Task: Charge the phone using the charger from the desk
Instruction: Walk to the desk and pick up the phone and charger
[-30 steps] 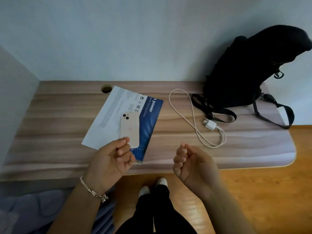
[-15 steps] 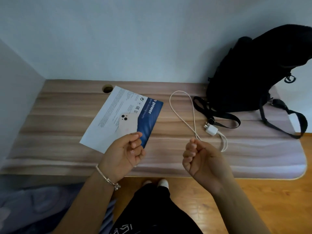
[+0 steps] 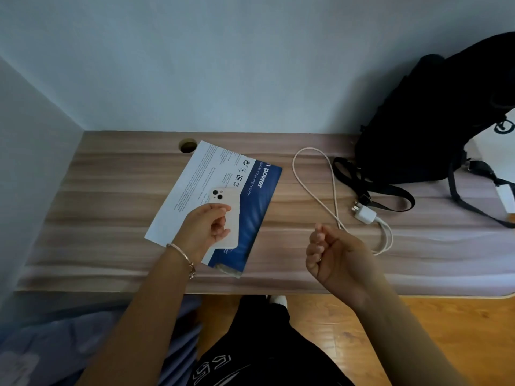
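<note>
A white phone lies camera side up on a white and blue leaflet on the wooden desk. My left hand, a bracelet on its wrist, hangs with curled fingers over the phone's lower left part and hides it; no grip shows. The charger is a white plug adapter with a pale looped cable, lying right of the leaflet. Just in front of the cable's near loop is my right hand, loosely curled and holding nothing.
A black backpack leans on the wall at the back right, its straps trailing beside the adapter. A cable hole sits at the desk's back left. A side wall closes the left. A white object shows at the right edge.
Both hands have moved forward from the desk's front edge: the left over the phone, the right towards the cable. The phone and charger have not moved.
</note>
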